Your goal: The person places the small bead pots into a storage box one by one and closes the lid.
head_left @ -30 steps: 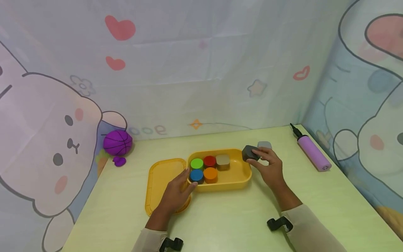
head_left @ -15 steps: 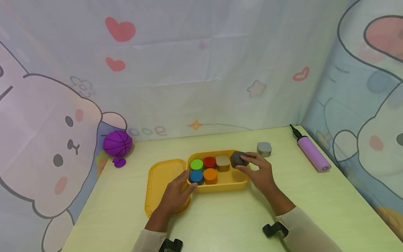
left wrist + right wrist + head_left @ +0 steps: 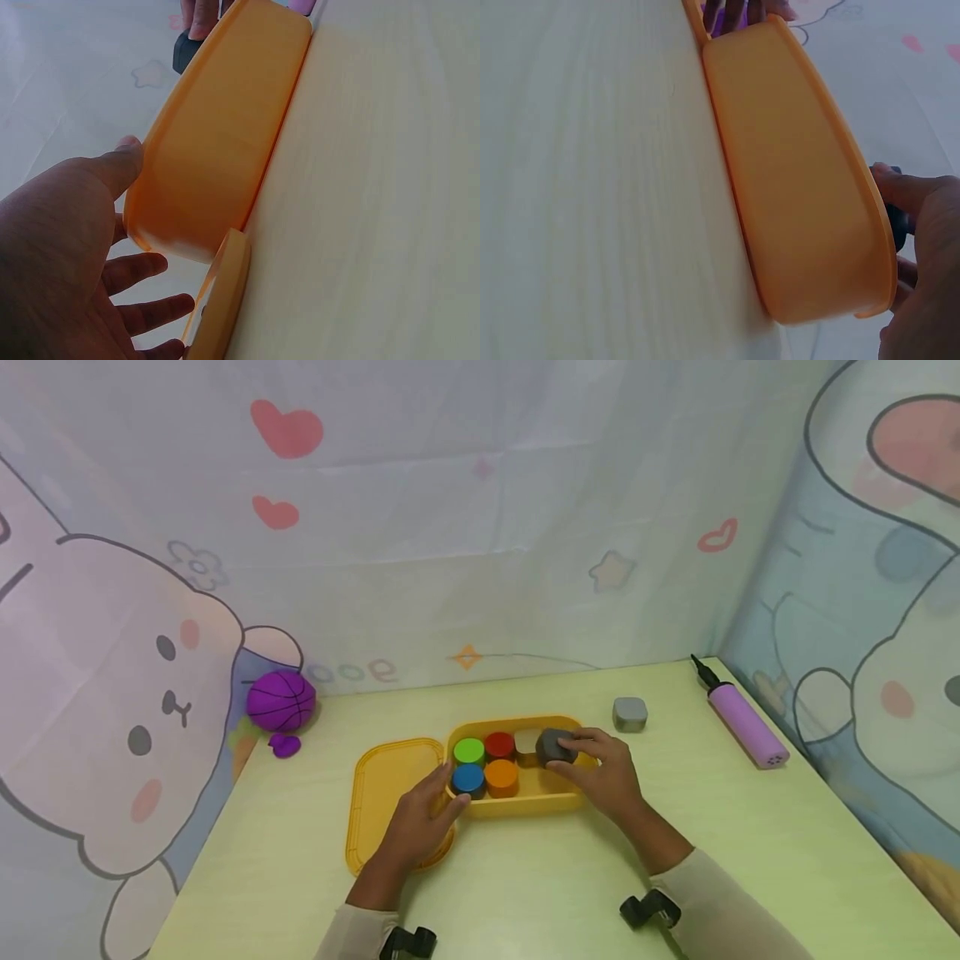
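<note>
The left hand [image 3: 415, 824] rests against the near end of the yellow box [image 3: 517, 807], above the yellow lid [image 3: 386, 789]. The right hand [image 3: 609, 779] pinches the dark grey block [image 3: 553, 747] over the box interior. Between the hands, inside the box: green block [image 3: 469, 751], red block [image 3: 499, 745], blue block [image 3: 468, 777], orange block [image 3: 502, 776], beige block [image 3: 527, 742]. Beyond the right hand: light grey block [image 3: 629, 714].
</note>
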`<act>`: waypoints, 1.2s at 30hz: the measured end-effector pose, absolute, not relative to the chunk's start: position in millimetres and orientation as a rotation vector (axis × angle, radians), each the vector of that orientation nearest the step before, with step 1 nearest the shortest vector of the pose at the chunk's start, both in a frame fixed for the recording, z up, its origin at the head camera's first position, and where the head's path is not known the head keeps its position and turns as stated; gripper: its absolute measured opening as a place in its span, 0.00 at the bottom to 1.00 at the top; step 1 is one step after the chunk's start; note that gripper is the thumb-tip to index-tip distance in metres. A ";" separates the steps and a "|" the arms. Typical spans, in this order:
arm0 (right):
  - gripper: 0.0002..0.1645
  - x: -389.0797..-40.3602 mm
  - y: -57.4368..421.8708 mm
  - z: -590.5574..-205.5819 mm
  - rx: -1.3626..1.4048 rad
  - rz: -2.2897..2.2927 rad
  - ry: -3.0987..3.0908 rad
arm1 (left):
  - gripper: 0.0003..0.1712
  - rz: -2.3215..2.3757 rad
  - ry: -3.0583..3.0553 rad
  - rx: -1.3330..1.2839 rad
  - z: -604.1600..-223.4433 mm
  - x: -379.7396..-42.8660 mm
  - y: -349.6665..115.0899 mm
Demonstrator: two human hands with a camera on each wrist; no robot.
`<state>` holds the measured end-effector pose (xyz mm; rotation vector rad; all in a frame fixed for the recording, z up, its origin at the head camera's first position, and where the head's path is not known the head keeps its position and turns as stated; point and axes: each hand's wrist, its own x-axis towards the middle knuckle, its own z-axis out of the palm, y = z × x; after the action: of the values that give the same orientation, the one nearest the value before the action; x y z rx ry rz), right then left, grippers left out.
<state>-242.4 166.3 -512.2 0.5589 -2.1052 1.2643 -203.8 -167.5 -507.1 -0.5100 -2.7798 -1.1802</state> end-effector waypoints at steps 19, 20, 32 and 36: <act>0.27 -238.7 146.4 -504.6 0.389 1.185 -2.459 | 0.43 -1.206 -2.772 -0.508 -511.9 -205.3 -168.2; 0.27 -238.6 146.0 -503.6 0.386 1.190 -2.478 | 0.43 -1.202 -2.773 -0.506 -511.9 -205.3 -168.3; 0.31 -239.7 145.6 -494.5 0.261 1.167 -2.719 | 0.43 -1.155 -2.796 -0.512 -508.3 -205.6 -168.9; 0.30 -239.0 145.0 -492.0 0.247 1.144 -2.752 | 0.42 -1.159 -2.786 -0.519 -508.0 -205.2 -168.5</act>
<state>-239.0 145.0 -492.0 0.2468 -2.7524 1.1440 -205.2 -168.5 -508.0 -0.5185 -2.7857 -1.1595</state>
